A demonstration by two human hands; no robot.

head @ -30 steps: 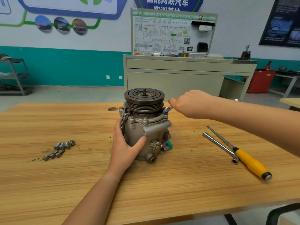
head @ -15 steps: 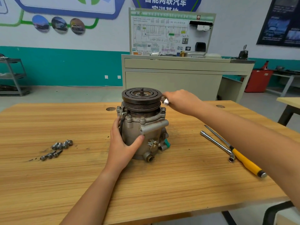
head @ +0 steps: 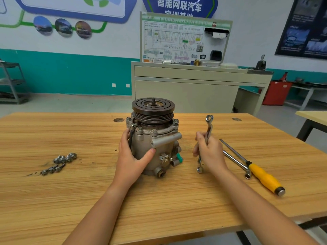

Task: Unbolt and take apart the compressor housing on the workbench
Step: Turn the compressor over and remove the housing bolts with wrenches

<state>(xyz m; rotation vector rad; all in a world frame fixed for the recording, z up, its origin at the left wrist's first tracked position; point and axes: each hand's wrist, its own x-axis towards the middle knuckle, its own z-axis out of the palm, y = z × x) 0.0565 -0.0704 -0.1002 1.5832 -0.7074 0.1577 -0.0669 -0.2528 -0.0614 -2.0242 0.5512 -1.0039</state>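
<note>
The grey metal compressor (head: pixel 159 147) stands upright on the wooden workbench (head: pixel 159 200), its dark grooved pulley (head: pixel 153 107) on top. Bolts sit around its upper flange. My left hand (head: pixel 131 156) wraps around the housing's left side, thumb across the front. My right hand (head: pixel 209 152) is to the right of the compressor, apart from it, and grips a silver double ring spanner (head: pixel 207 133) by the middle; one ring sticks up, the other pokes out below the hand.
Several loose bolts (head: pixel 61 162) lie on the bench at the left. A yellow-handled screwdriver (head: pixel 263 177) and a silver socket bar (head: pixel 237 162) lie at the right. A beige cabinet (head: pixel 185 89) stands behind the bench.
My right hand has drawn back from the compressor's upper right flange toward me with the spanner, which now stands nearly upright. My left hand stays on the housing.
</note>
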